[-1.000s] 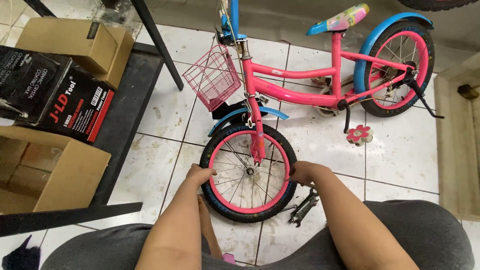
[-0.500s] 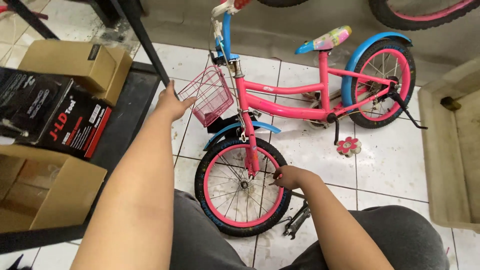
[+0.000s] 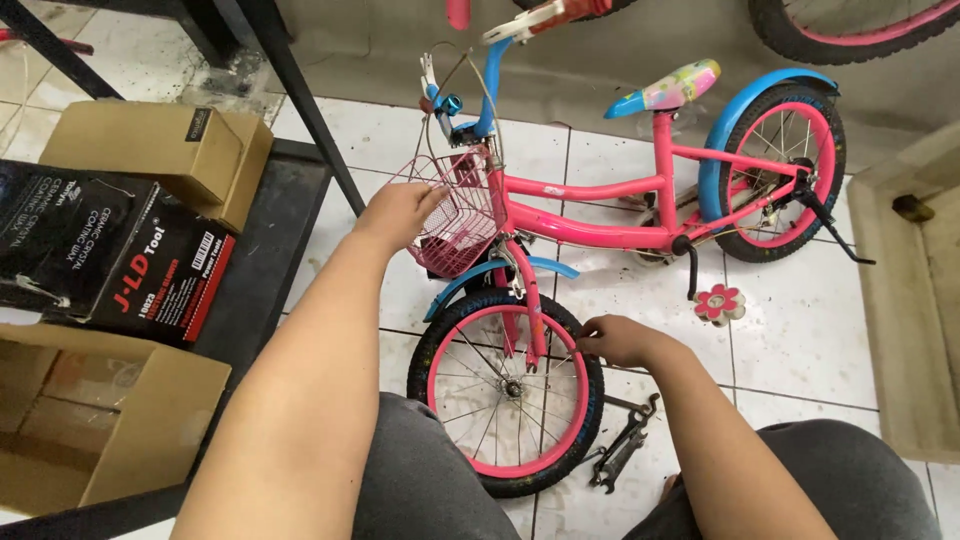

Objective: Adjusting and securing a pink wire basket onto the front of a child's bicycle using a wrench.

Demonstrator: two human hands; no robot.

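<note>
A small pink bicycle (image 3: 600, 225) with blue mudguards stands upright on the tiled floor in front of me. My left hand (image 3: 400, 213) grips the rim of its pink wire basket (image 3: 462, 215) at the front. Lower down, my right hand (image 3: 615, 340) rests on the black tyre of the front wheel (image 3: 505, 392), fingers pinched at the rim. The wheel sits between my knees. The saddle (image 3: 665, 90) is pastel coloured and the rear wheel (image 3: 775, 170) has a blue guard over it.
Wrenches (image 3: 625, 440) lie on the tiles right of the front wheel. A flower-shaped pedal (image 3: 720, 303) sits under the frame. Cardboard boxes (image 3: 155, 150) and a black-and-red tool box (image 3: 110, 260) fill a low shelf at left. Another bicycle's tyre (image 3: 850, 25) shows at top right.
My left hand left the front tyre, rose and took hold of the basket. My right hand stayed on the tyre, and the view tilted upward to show the handlebar area.
</note>
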